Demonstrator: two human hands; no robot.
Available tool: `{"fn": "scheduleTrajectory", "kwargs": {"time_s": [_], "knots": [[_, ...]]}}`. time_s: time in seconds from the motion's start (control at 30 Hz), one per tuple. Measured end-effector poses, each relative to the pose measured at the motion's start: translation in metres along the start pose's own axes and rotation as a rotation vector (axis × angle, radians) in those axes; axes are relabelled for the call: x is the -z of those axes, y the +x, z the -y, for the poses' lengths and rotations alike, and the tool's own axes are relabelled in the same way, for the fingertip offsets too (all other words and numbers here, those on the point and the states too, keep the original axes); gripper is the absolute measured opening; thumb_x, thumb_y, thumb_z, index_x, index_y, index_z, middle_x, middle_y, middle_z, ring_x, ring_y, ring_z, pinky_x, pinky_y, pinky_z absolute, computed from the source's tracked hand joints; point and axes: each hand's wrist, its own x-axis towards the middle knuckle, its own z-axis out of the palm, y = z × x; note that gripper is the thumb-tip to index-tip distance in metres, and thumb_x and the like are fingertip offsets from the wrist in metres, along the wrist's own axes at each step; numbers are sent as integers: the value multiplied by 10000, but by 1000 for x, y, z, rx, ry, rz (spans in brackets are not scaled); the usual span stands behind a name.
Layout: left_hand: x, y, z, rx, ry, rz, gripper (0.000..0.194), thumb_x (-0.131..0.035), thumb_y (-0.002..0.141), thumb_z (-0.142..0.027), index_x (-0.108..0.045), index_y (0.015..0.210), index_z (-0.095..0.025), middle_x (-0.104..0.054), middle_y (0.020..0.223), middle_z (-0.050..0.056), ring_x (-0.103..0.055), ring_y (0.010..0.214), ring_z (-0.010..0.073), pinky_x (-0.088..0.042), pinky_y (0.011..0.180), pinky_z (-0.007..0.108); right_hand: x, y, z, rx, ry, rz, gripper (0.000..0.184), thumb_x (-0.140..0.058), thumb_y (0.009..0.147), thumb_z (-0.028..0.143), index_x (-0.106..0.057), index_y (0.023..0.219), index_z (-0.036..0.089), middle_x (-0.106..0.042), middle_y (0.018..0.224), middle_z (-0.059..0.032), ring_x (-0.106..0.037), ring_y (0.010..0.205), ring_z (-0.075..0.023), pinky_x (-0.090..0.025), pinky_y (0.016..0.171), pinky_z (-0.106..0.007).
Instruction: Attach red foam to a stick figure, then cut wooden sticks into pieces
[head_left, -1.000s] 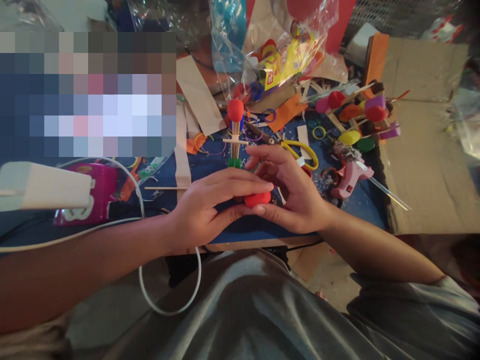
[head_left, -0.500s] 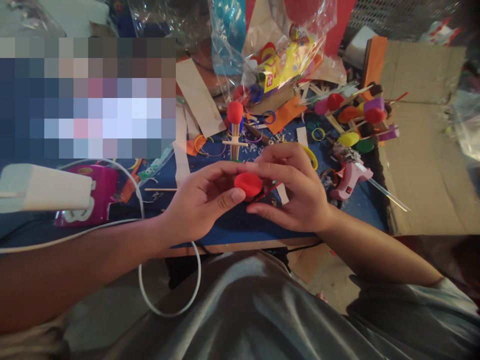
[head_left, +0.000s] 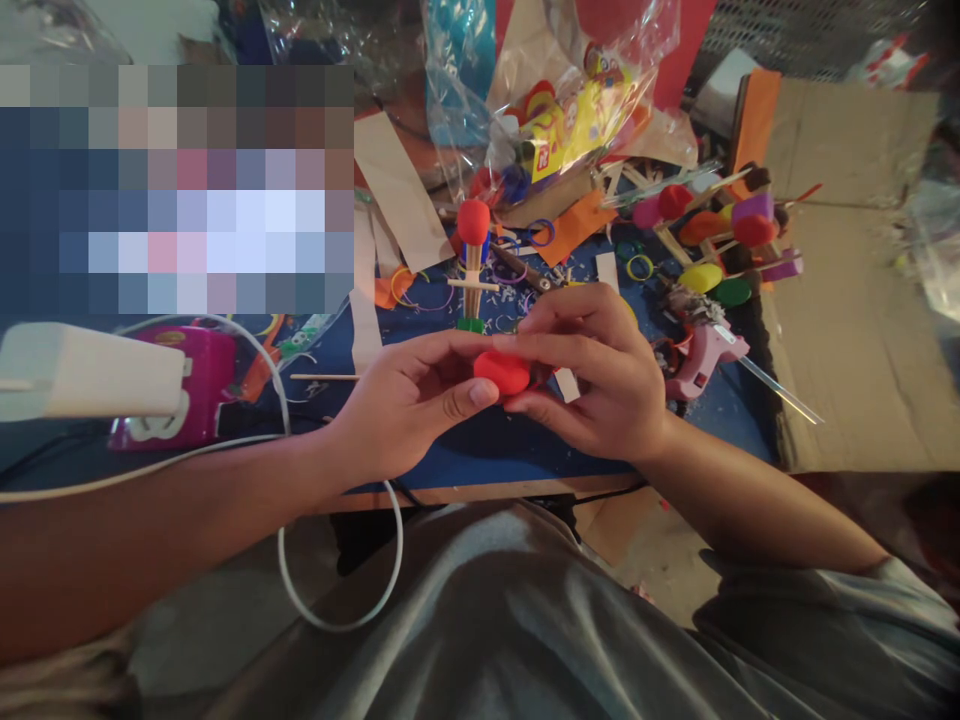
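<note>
Between my two hands is a small red round piece (head_left: 501,373), smooth and matt; its material I cannot make out. My left hand (head_left: 401,405) pinches it from the left, thumb on its near side and fingers behind. From the right, my right hand (head_left: 600,375) closes its thumb and fingertips on the same piece. Its right side is partly hidden by those fingers. Just beyond the hands stands a small upright stick model (head_left: 472,265) with a red rounded top, a crossbar and a green foot.
A pink glue gun (head_left: 705,360) with a clear glue stick lies at the right, below a stick model with coloured pieces (head_left: 720,230). Cardboard (head_left: 847,330) covers the right side. A pink power block (head_left: 210,385), white charger (head_left: 90,372) and looped cable (head_left: 400,545) are at the left.
My right thumb has come up against the red piece, and the right fingers have closed in. The piece has turned and shifted slightly right.
</note>
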Motion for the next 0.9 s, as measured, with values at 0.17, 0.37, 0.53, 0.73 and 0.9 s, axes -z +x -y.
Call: {"fn": "scheduleTrajectory", "kwargs": {"time_s": [0.17, 0.37, 0.53, 0.73, 0.9], "knots": [[1, -1, 2, 37, -5, 4, 451, -1041, 891, -479, -855, 1195, -202, -897, 1155, 86, -875, 1067, 245, -724, 978, 331, -2, -2, 1, 14, -19, -4, 451, -865, 1056, 449, -799, 1493, 364, -712, 1239, -74, -747, 1031, -224, -688, 733, -366], [-1, 0, 2, 62, -23, 41, 439, -1058, 870, -455, -879, 1171, -190, -901, 1106, 74, -856, 997, 206, -708, 936, 277, -2, -2, -1, 26, -29, -5, 304, -832, 1091, 388, -843, 1393, 358, -710, 1222, -61, -728, 983, -187, -657, 690, -335], [-1, 1, 0, 63, -2, -9, 396, -1084, 833, -424, -901, 1107, -205, -910, 1067, 58, -859, 980, 210, -714, 929, 279, -4, -4, 0, 18, 11, 11, 381, -863, 1062, 415, -828, 1427, 313, -714, 1241, -77, -725, 1022, -204, -678, 738, -354], [0, 0, 3, 87, 20, -3, 451, -1074, 842, -479, -894, 1135, -188, -911, 1112, 87, -867, 1022, 241, -719, 969, 318, -4, -4, 0, 22, -4, 8, 367, -876, 1055, 388, -830, 1416, 337, -716, 1241, -69, -720, 994, -195, -667, 718, -355], [-2, 0, 3, 104, -12, 21, 521, -1050, 868, -511, -874, 1223, -172, -902, 1154, 97, -853, 1038, 222, -703, 967, 298, -3, -3, 3, 1, -30, -4, 305, -873, 1054, 306, -849, 1358, 290, -717, 1256, -73, -715, 983, -176, -671, 742, -340]]}}
